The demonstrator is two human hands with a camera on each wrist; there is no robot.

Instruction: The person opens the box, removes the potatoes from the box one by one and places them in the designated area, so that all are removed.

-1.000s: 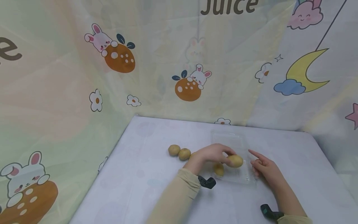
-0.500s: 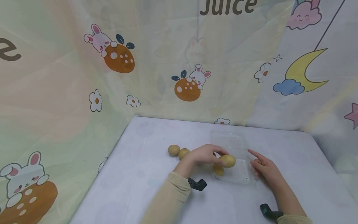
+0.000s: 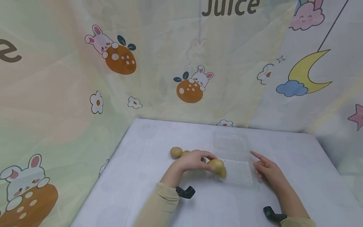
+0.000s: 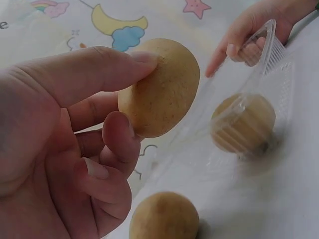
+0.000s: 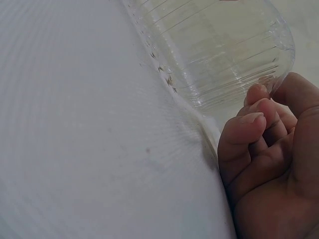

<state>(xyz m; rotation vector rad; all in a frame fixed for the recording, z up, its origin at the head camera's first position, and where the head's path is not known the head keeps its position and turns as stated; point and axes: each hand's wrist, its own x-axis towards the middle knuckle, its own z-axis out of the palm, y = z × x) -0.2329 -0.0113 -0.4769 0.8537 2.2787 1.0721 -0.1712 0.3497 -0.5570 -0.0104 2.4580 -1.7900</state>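
Observation:
My left hand [image 3: 194, 160] pinches a potato [image 4: 162, 89] between thumb and fingers, held up near the left side of the clear plastic container [image 3: 239, 171]. Inside that container, at its near left, lies another potato [image 4: 244, 122], which the held one partly overlaps in the head view. At the container's right edge is my right hand [image 3: 267, 168], its index finger stretched out and the others curled. The right wrist view shows its thumb and fingertips gripping the container's rim [image 5: 286, 55].
Left of the container, a potato [image 3: 176, 152] rests on the white-covered table [image 3: 147, 183], with another [image 3: 185, 153] beside it, partly behind my left hand. The container's open lid [image 3: 229, 142] extends toward the back. A printed cloth backdrop [image 3: 158, 47] rises behind the table.
My left hand has moved left with the potato, from over the middle of the container to its left side. The right hand has stayed at the container's right edge.

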